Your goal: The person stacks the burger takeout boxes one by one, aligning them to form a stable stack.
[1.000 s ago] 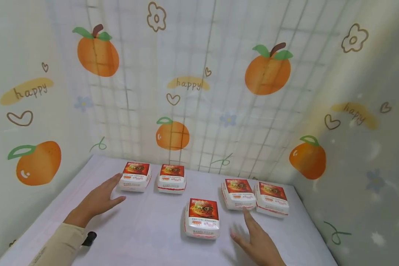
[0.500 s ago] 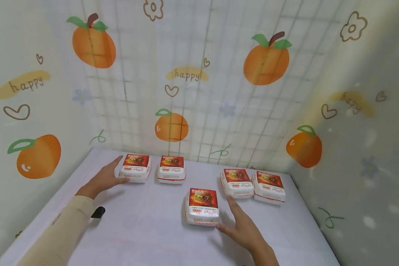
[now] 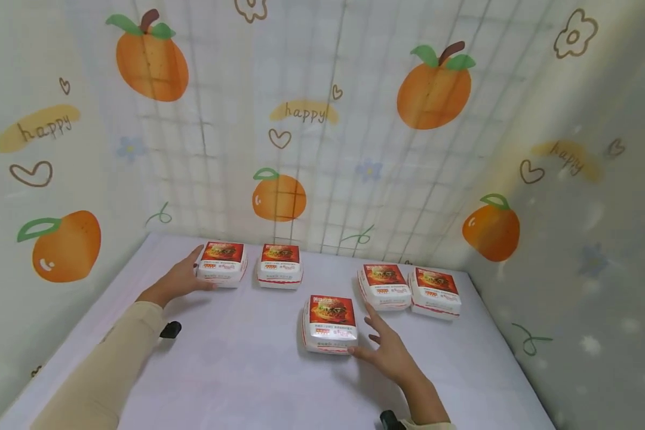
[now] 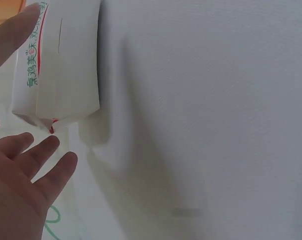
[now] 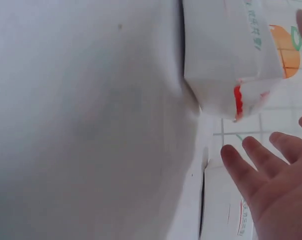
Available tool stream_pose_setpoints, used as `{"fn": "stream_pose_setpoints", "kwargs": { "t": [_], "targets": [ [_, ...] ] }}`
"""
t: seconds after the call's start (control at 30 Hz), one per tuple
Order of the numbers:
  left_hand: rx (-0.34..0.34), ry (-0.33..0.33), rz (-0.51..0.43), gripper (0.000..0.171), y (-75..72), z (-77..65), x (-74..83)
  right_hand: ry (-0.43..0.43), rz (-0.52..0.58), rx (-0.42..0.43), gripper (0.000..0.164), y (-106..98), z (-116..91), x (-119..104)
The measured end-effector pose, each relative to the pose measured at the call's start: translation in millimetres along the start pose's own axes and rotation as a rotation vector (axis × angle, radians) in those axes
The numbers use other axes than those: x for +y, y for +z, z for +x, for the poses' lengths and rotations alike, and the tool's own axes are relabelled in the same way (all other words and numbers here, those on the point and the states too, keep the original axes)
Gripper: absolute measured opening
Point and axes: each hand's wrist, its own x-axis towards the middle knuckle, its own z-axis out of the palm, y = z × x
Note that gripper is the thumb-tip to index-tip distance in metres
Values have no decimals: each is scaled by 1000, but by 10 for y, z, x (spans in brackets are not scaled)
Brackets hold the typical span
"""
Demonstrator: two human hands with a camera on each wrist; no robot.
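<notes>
In the head view my left hand (image 3: 178,279) is at the left side of the far-left burger box (image 3: 222,264), thumb along its front. The left wrist view shows that box (image 4: 66,65) with the thumb over its front and the other fingers spread just off its corner. My right hand (image 3: 389,352) is at the right side of the front burger box (image 3: 329,324), its thumb by the near right corner. In the right wrist view the fingers (image 5: 263,160) are spread beside this box (image 5: 220,55), apart from it. Whether either thumb touches is unclear.
Another burger box (image 3: 279,266) stands right of the far-left one. Two more, a left one (image 3: 384,286) and a right one (image 3: 434,292), stand side by side at the back right. A white table (image 3: 236,370) meets a curtain printed with oranges (image 3: 279,197).
My left hand has moved right and closer around the far-left box. My right hand has moved left to the front box's side. The head view has tilted slightly down; the boxes stay put.
</notes>
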Motion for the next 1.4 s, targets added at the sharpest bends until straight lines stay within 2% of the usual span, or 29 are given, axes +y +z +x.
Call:
{"fn": "stream_pose_setpoints", "kwargs": {
  "t": [0.13, 0.43, 0.57, 0.67, 0.73, 0.83, 0.97, 1.17, 1.3, 1.4],
  "targets": [
    [-10, -2, 0, 133, 17, 136, 24, 19, 79, -9, 115, -21, 106, 29],
    [5, 41, 9, 132, -19, 245, -33, 74, 344, -70, 114, 32, 275, -21],
    [32, 44, -4, 135, -18, 295, -78, 71, 351, -81, 111, 86, 330, -23],
    [41, 33, -16, 136, -2, 328, -102, 37, 350, -67, 107, 104, 338, 0],
    [22, 13, -34, 137, 25, 334, -121, 27, 341, -60, 103, 106, 307, 27],
    [-2, -7, -11, 136, 81, 323, -162, 32, 324, -31, 96, 97, 218, 72],
    [10, 39, 40, 131, 132, 303, -214, 55, 332, 21, 88, 95, 146, 107],
    [0, 79, 0, 131, 174, 317, -161, 91, 392, -29, 98, 171, 257, 92],
    [-5, 65, -40, 132, 181, 332, -97, 93, 410, -62, 103, 205, 333, 98],
    [6, 50, -23, 130, 174, 353, -75, 89, 399, -77, 104, 201, 373, 111]
  ]
}}
